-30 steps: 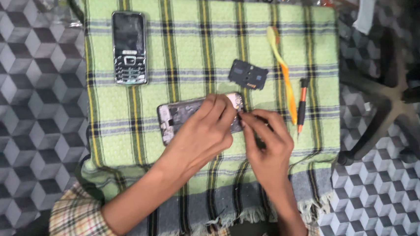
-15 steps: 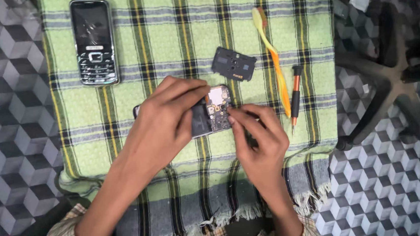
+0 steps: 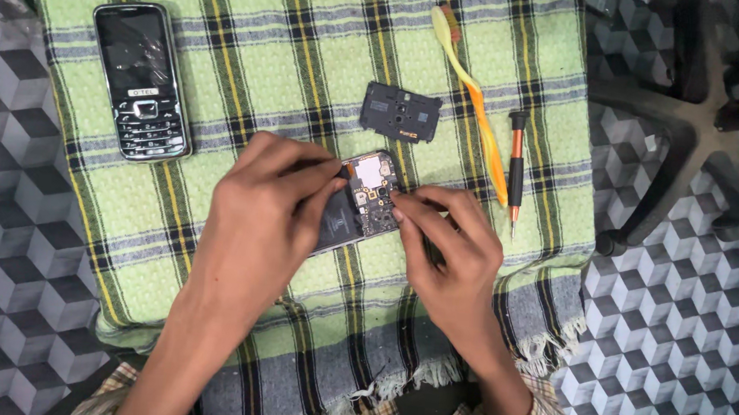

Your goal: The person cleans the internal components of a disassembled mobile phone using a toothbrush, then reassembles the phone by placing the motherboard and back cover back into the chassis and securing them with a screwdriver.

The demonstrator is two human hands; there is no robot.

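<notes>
On the green plaid cloth (image 3: 223,67), near its middle, lies an opened smartphone (image 3: 361,200) with its circuit board bared; the left hand (image 3: 260,217) covers its lower part, fingers curled around it, while the right hand (image 3: 453,257) presses pinched fingertips to its right edge. Above the smartphone sits a black cover piece (image 3: 399,112); right of it lie a yellow toothbrush (image 3: 476,102) and a small screwdriver (image 3: 517,170), and far left a black keypad phone (image 3: 142,79).
</notes>
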